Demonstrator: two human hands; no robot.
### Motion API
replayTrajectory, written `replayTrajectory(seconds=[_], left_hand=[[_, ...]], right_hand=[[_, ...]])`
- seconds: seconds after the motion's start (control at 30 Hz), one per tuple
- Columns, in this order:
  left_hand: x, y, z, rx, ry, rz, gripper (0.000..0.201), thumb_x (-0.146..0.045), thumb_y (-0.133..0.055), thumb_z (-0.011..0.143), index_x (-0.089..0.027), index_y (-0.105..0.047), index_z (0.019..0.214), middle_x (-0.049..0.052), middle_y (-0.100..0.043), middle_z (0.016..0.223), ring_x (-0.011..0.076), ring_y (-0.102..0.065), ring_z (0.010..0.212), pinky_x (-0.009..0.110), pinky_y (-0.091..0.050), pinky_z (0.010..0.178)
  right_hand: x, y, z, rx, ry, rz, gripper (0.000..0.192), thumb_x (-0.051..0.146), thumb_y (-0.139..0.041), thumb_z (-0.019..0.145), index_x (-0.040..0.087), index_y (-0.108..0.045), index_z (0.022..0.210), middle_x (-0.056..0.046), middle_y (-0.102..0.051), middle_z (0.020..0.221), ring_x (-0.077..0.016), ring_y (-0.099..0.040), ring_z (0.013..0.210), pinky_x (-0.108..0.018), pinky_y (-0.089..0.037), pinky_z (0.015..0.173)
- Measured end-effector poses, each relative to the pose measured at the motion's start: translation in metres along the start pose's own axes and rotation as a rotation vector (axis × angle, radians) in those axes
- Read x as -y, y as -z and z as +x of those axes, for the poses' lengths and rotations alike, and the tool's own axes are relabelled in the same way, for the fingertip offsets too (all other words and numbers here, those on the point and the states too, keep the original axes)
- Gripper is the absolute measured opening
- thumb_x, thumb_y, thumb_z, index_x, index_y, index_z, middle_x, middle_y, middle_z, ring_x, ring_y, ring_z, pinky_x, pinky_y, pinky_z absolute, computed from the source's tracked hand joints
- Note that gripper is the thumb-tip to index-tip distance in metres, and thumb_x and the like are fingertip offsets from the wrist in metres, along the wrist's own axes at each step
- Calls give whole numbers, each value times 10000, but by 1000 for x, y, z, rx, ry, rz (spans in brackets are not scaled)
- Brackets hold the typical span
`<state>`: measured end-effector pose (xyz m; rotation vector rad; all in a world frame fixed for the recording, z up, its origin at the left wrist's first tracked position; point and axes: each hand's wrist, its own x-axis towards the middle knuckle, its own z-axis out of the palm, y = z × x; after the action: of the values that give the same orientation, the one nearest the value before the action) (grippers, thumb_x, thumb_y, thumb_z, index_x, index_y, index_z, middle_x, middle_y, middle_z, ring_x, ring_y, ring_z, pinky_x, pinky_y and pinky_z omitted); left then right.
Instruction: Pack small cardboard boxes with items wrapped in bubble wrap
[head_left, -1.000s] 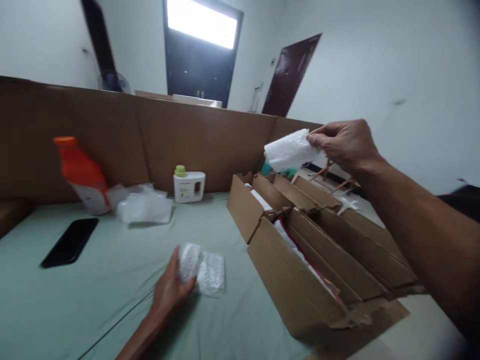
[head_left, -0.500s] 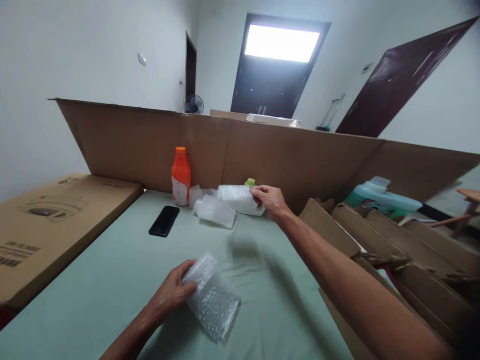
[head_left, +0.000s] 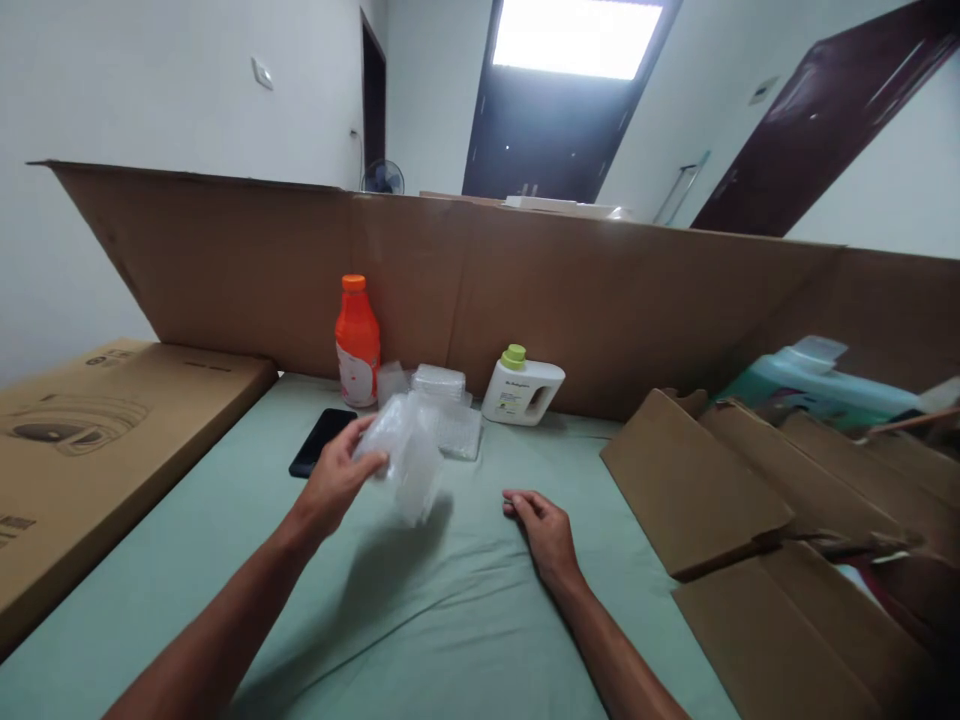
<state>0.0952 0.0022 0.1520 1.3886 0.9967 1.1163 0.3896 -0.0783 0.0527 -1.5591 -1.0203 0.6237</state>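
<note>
My left hand (head_left: 336, 482) holds a clear bubble-wrap piece (head_left: 409, 458) lifted above the green cloth-covered table (head_left: 420, 610). My right hand (head_left: 545, 528) rests empty on the cloth, fingers loosely apart. Just beyond the left hand lies a small stack of bubble-wrap pieces (head_left: 444, 410). An orange bottle (head_left: 357, 342) and a white jug with a green cap (head_left: 522, 387) stand behind the stack, against a cardboard wall (head_left: 615, 310).
A black phone (head_left: 322, 441) lies on the cloth left of my left hand. Open cardboard boxes (head_left: 757, 510) fill the right side, with a teal container (head_left: 802, 385) behind them. A flat printed carton (head_left: 90, 440) lies at the left.
My right hand put its bubble-wrap bundle on the stack near the bottles and came back to the cloth empty. My left hand lifted its bubble wrap up and forward.
</note>
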Motion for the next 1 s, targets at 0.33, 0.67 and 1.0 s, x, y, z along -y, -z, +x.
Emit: replayTrajectory(seconds=[0.33, 0.67, 1.0], left_hand=[[-18, -78, 144, -197, -146, 470, 792, -275, -642, 782, -63, -339, 1483, 257, -412, 1506, 402, -376, 1412, 577, -312, 1138], [32, -93, 145, 124, -190, 1178, 606, -440, -654, 844, -237, -541, 1404, 179, -444, 1550, 451, -371, 1423, 709, -119, 1149], [-30, -77, 8, 181, -283, 642, 533, -385, -607, 854, -160, -611, 1338, 169, -427, 1564, 378, -438, 1404, 560, -318, 1160]], right_hand=[[-21, 4, -8, 45, 29, 69, 470, 623, -665, 779, 177, -779, 876, -99, -769, 830, -249, -712, 784, -371, -574, 771], [-26, 2, -10, 47, 74, 28, 357, 529, -626, 828, 205, -772, 867, -71, -763, 834, -232, -692, 792, -343, -552, 775], [-29, -2, -4, 27, 105, 9, 366, 523, -635, 785, 190, -773, 849, -78, -768, 813, -247, -695, 786, -373, -548, 781]])
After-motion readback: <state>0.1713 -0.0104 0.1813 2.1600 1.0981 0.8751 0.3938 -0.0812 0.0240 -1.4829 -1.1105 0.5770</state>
